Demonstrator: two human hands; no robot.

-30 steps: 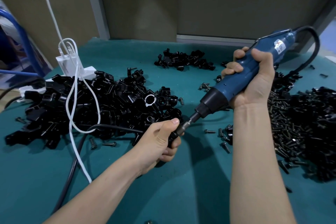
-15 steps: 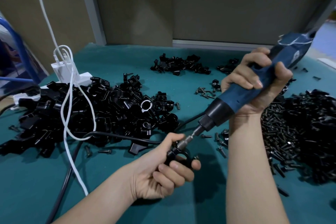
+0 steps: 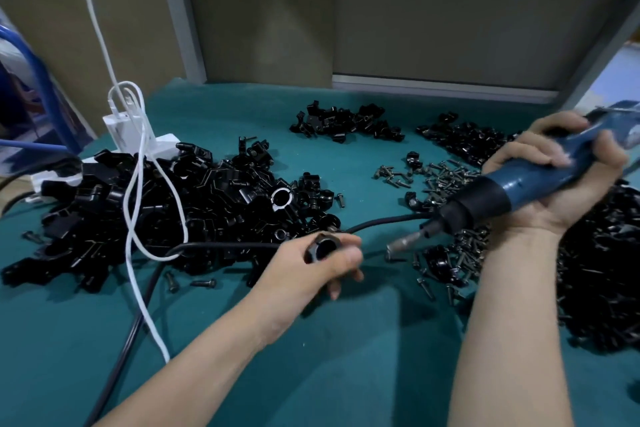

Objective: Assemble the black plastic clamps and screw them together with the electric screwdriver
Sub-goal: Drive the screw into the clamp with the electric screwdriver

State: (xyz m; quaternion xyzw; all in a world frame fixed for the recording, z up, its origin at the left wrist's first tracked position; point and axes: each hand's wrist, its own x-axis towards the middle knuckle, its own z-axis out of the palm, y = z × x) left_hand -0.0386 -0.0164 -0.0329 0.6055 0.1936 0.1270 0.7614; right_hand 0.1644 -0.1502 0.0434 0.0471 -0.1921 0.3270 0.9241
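Note:
My left hand [image 3: 311, 270] grips an assembled black clamp [image 3: 322, 247] just in front of the big heap of black clamp parts [image 3: 166, 208]. My right hand [image 3: 554, 180] holds the blue electric screwdriver [image 3: 526, 184] nearly level. Its metal bit [image 3: 403, 243] points left and hangs free, a short way right of the clamp. Loose screws [image 3: 446, 177] lie scattered under the tool.
A teal mat [image 3: 346, 357] covers the table. A white charger [image 3: 124, 128] with a white cable and a black cord [image 3: 131, 322] cross the left side. Smaller clamp piles sit at the back [image 3: 343, 121] and a dark heap of screws and parts on the right [image 3: 602, 270].
The screwdriver bit has come off the clamp and the tool has swung up and right to near level. My left hand has carried the clamp left, toward the big heap.

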